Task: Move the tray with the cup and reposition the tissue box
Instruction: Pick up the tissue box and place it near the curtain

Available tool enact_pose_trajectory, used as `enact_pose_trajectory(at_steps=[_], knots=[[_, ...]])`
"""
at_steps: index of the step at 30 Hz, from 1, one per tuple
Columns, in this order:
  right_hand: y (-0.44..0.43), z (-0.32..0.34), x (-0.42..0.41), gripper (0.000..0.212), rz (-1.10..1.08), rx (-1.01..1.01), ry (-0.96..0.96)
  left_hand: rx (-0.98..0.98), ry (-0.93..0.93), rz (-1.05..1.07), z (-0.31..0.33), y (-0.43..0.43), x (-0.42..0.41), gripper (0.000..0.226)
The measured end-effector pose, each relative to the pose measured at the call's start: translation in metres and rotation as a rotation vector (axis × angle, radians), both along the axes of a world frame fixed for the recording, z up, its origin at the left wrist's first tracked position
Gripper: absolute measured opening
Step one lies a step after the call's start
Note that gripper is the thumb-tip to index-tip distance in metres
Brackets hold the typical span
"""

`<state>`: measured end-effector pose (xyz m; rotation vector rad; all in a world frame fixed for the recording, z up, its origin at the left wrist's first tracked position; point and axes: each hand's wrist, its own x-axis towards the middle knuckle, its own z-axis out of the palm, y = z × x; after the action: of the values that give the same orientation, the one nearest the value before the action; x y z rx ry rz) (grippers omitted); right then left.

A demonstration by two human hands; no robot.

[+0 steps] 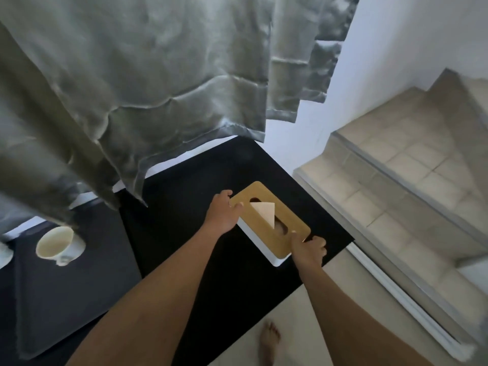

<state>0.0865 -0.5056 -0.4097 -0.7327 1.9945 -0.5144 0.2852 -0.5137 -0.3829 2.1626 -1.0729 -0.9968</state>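
Tissue box (272, 228) on black table (184, 207) — left hand (220, 213) fingers clamped on far end, right hand (309, 250) fingers clamped on near end

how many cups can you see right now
1: a cream ceramic cup on the dark grey tray at far left. A pale object cut off by the left edge might be another.
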Motion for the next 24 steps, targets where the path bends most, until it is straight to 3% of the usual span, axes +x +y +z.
enact_pose_trajectory(at_steps=[6,14,18,24], knots=[[-0.012,-0.021,0.003,0.105,0.086,0.147,-0.181,0.165,-0.089,-0.080,-0.017,-0.038,-0.012,0.068],[-0.020,-0.032,-0.004,0.092,0.149,0.241,-0.261,0.261,-0.212,-0.121,-0.026,-0.056,-0.008,0.061],[-0.027,-0.026,-0.007,0.085,0.148,0.225,-0.253,0.276,-0.299,-0.112,-0.027,-0.057,-0.013,0.047],[-0.043,-0.018,-0.004,0.078,0.264,0.192,-0.236,0.223,-0.332,-0.012,-0.026,-0.041,0.000,0.053]])
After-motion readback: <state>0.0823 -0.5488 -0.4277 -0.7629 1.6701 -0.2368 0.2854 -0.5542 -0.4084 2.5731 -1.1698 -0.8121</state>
